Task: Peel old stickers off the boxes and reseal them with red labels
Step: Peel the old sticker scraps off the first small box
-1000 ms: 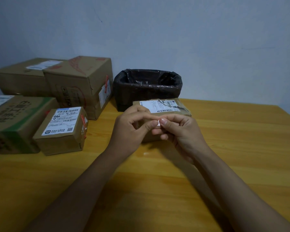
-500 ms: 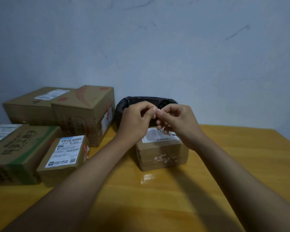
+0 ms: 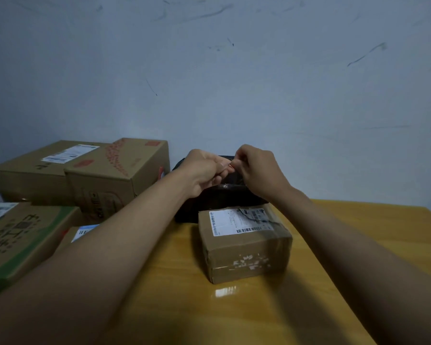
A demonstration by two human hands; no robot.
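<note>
While both hands are meeting above the black-lined bin [image 3: 217, 197], the small cardboard box [image 3: 244, 245] is sitting on the wooden worktop [image 3: 358, 232] just in front of that bin, below and nearer than the fingertips. A white shipping label [image 3: 237, 220] is lying on the box's top face, its right part torn and crumpled, and white scraps of sticker residue [image 3: 250, 262] are clinging to the front face. The left hand [image 3: 204, 170] and the right hand [image 3: 259, 170] are curling their fingers toward each other and pinching something very small between the fingertips; a tiny reddish bit [image 3: 230, 166] is showing there, too small to say whether it is a label or a scrap. Neither hand is touching the box.

To the left, several more boxes are standing on the worktop. A large carton with red printing [image 3: 117, 175] is sitting against the wall beside a flat carton with a white label [image 3: 35, 168]. Nearer, a carton with green printing [image 3: 23, 235] is lying at the left edge, and another small box with a white label [image 3: 77, 235] is showing partly behind the left forearm. A pale blue scuffed wall [image 3: 234, 83] is filling the background.
</note>
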